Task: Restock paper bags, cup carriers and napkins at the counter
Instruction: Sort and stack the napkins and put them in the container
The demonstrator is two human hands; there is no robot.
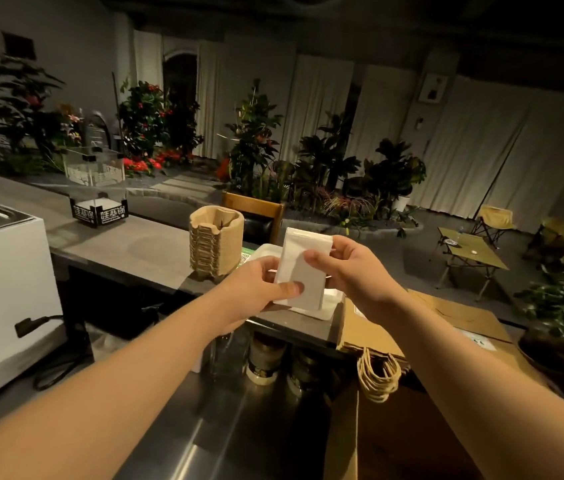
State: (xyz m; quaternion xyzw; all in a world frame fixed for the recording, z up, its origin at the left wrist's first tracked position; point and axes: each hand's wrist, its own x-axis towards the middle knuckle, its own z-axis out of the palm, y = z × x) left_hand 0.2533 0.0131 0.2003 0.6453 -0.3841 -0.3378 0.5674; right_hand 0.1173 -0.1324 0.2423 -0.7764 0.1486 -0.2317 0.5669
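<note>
A white stack of napkins (303, 268) is held above the white tray (329, 308) on the grey counter (118, 244). My left hand (256, 289) grips its lower left edge, thumb on the front. My right hand (350, 268) pinches its right side, thumb on the front. A stack of brown pulp cup carriers (214, 242) stands just left of the tray. Flat brown paper bags (374, 337) with twine handles (377, 375) lie to the right, handles hanging over the counter edge.
A white appliance (0, 292) with a black cable fills the left. A clear acrylic box (95, 168) and a black printed holder (98, 211) stand farther along the counter. A wooden chair (256, 213), many plants and a folding table (471, 251) lie beyond. A steel worktop (204, 427) is below.
</note>
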